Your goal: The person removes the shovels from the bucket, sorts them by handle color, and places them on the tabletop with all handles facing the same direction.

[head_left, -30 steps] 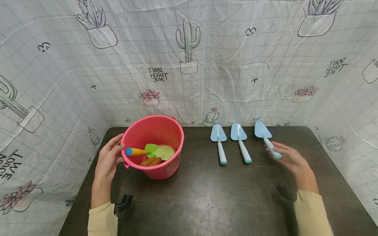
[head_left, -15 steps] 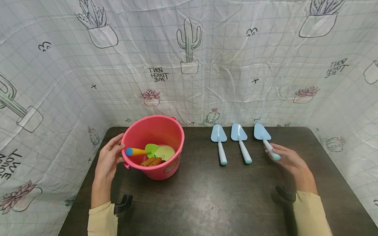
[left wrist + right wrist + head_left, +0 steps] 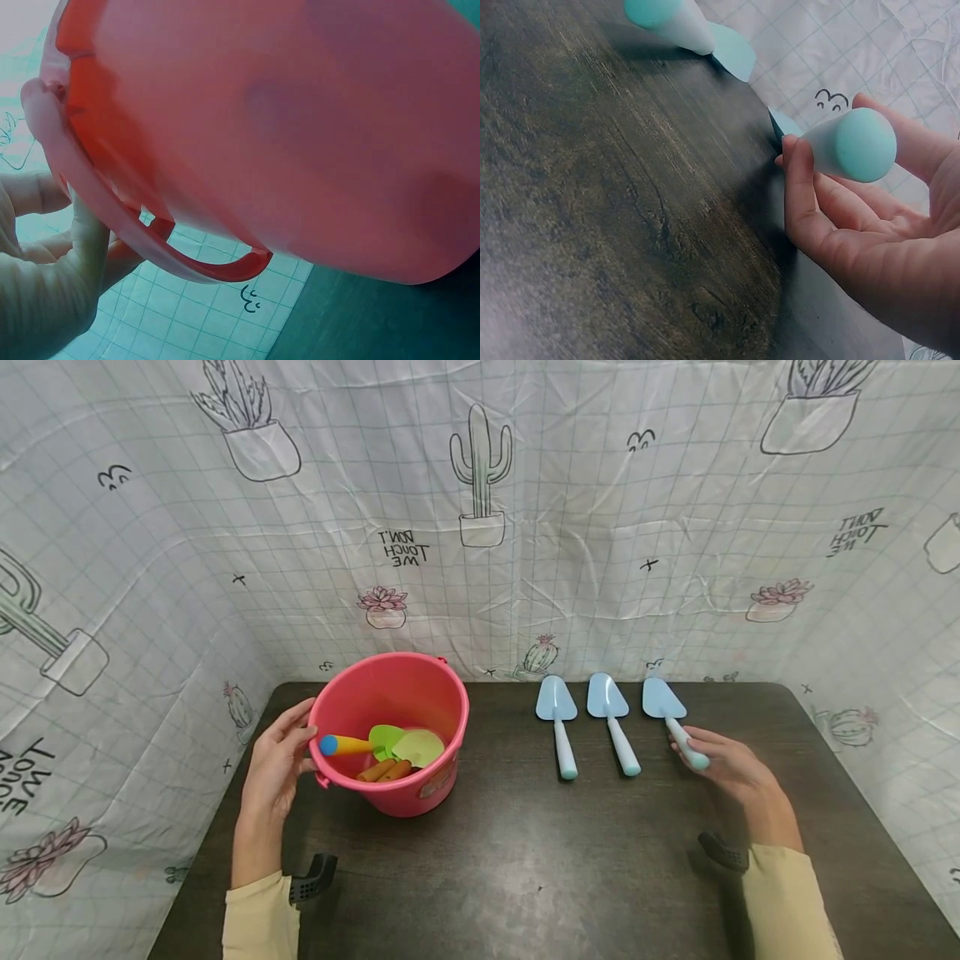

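Note:
A pink bucket (image 3: 408, 802) leans toward me at the left of the table. My left hand (image 3: 273, 764) grips its rim, and in the left wrist view the fingers are partly behind the bucket's handle (image 3: 202, 270). On the right, my right hand (image 3: 738, 768) pinches the white handle of a light blue trowel (image 3: 662, 698). The mint end of that handle (image 3: 864, 146) faces the right wrist camera. To its left lie two matching trowels, a middle trowel (image 3: 606, 693) and a left trowel (image 3: 556, 697), side by side with blades pointing away.
Inside the bucket lie green blades (image 3: 386, 737), a yellow-orange handle with a blue tip (image 3: 347, 745) and brownish-orange pieces (image 3: 390, 770). A dark wooden table (image 3: 510, 877) bears everything. Cactus-print cloth (image 3: 570, 527) hangs behind it and at both sides.
The right hand and its trowel have shifted slightly left and toward me, the blade coming down nearer the tabletop. The left hand and bucket look unmoved.

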The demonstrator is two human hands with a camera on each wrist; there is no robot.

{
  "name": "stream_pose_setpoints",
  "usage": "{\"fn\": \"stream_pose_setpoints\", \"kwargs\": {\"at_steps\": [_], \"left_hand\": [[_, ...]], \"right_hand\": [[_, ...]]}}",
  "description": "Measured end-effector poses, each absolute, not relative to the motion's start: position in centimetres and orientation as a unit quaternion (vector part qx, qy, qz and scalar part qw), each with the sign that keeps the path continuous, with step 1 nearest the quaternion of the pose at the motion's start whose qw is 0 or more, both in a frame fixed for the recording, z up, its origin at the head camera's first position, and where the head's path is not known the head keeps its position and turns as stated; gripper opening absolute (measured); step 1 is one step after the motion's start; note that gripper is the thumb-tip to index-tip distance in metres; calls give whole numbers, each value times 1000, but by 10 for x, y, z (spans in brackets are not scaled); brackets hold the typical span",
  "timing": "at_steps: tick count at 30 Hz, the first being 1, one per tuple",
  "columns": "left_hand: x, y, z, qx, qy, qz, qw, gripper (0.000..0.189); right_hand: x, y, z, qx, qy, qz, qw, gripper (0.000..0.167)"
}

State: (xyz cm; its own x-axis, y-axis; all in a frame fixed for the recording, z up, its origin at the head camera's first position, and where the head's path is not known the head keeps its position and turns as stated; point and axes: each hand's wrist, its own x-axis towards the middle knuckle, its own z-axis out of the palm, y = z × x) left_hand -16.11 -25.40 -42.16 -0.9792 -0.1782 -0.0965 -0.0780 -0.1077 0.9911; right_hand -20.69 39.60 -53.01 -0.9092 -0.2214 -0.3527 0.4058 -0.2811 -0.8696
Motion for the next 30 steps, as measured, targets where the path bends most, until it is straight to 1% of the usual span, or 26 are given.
{"fn": "stream_pose_setpoints", "kwargs": {"at_steps": [6,7,8,12,13,18,24,30], "left_hand": [[-161,-255,-422,97,-669,-736,33,51],[-161,-254,-422,98,-669,-736,33,51],[-161,-254,-422,99,-669,-736,33,51],[-161,-254,-422,102,-669,-735,33,50],[-161,-254,-422,103,-669,-735,34,51],[-161,-254,-421,103,-669,-735,34,51],[-160,-254,-422,103,-668,-736,32,51],[-160,-254,-421,100,-668,-737,32,51]], "right_hand": [[-208,392,-528,118,593,-774,189,24],[-208,392,-528,121,602,-767,186,24],[-208,392,-527,122,613,-759,184,28],[-208,390,-526,122,655,-726,173,56],[-207,390,-525,123,664,-717,172,60],[-206,389,-521,155,704,-673,164,60],[-205,381,-515,178,772,-591,152,72],[-202,378,-515,192,809,-539,135,68]]}}
